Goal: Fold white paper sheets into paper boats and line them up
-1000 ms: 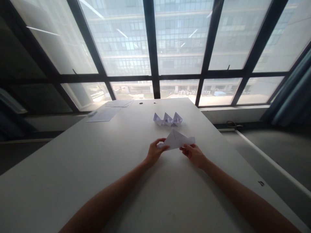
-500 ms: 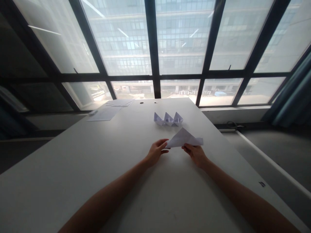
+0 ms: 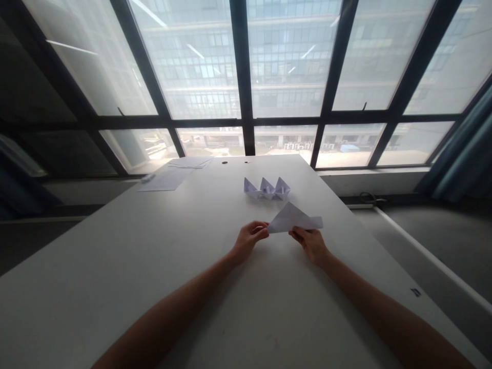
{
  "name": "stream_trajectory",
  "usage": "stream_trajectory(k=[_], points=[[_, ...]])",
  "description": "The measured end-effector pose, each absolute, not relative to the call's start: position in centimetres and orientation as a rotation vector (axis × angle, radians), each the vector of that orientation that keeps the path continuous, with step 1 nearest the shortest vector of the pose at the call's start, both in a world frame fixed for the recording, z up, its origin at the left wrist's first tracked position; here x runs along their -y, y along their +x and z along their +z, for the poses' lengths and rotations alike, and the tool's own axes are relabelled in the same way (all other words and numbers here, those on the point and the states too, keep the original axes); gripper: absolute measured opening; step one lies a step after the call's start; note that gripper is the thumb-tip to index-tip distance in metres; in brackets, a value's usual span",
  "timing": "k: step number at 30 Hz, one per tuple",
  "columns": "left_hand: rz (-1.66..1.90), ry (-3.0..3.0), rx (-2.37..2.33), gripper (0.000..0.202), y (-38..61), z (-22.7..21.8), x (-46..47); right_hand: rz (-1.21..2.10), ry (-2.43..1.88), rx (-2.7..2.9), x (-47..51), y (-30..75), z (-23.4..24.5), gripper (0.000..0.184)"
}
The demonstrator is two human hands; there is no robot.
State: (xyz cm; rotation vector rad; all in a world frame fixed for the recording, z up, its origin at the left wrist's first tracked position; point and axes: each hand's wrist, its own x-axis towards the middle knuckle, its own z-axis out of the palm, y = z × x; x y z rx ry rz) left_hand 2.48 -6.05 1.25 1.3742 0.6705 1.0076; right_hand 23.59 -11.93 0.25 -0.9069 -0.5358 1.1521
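Note:
A folded sheet of white paper point(image 3: 291, 218), shaped like a triangle with a strip sticking out at its right end, is held up just above the table. My left hand point(image 3: 249, 240) pinches its left corner between thumb and fingers. With the thumb in front, my right hand point(image 3: 310, 243) grips the lower edge right of the middle; some of its fingers are hidden behind the paper. Just beyond stand three folded paper boats point(image 3: 267, 189) side by side in a row, their points upward.
The white table point(image 3: 134, 266) stretches away toward the large windows. Loose paper sheets point(image 3: 165, 180) lie at its far left. A small dark mark point(image 3: 415, 292) shows near the right edge, and a blue curtain point(image 3: 457, 154) hangs at the right.
My left fingers have closed onto the paper's left corner, where the thumb and fingers were further apart before. The left end strip no longer shows beside them. My right hand has barely moved.

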Motion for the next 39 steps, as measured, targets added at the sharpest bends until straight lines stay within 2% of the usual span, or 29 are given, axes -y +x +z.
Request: stream_trajectory(k=[4, 9, 34, 39], points=[[1.014, 1.510, -0.657, 0.032, 2.5, 1.3, 6.2, 1.145, -0.899, 0.537, 11.8, 23.7, -0.1, 0.028], [0.980, 1.519, -0.731, 0.039, 2.7, 1.1, 6.3, 1.140, -0.918, 0.526, 11.7, 23.7, -0.1, 0.027], [1.071, 1.971, -0.845, 0.016, 3.1, 0.0, 6.4, 1.141, -0.932, 0.609, 11.8, 23.4, -0.1, 0.029], [1.064, 2.004, -0.836, 0.018, 3.0, -0.1, 6.3, 1.127, -0.949, 0.604, 11.8, 23.5, -0.1, 0.030]])
